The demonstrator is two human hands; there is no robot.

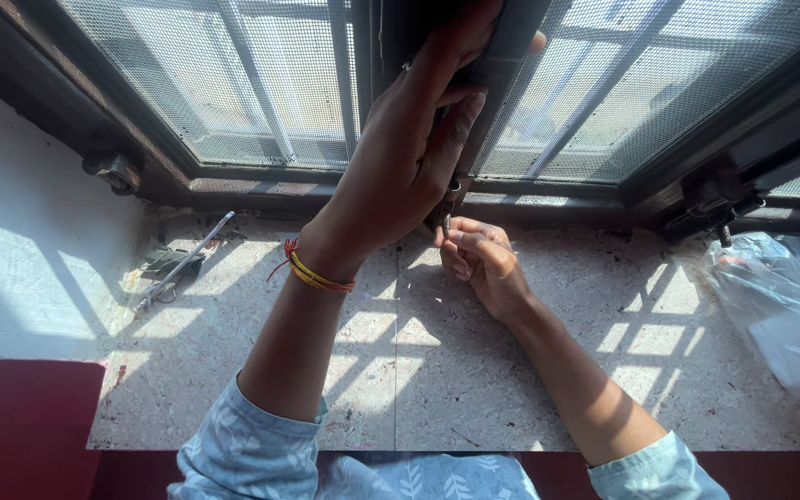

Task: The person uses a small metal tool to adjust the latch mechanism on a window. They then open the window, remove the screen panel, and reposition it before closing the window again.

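At the window frame (511,65), both hands, left (409,157) and right (479,264), seemingly drive a screw (446,222).

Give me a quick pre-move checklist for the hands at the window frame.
1. Left hand grips the dark window frame: ok.
2. Right hand pinches a small screw-like piece just below the frame: ok.
3. Piece lined up with its hole: cannot tell, the left hand hides the spot.
4. Thin metal rod lies on the sill, apart from both hands: ok.
5. Plastic bag at the sill's right end, away from the hands: ok.
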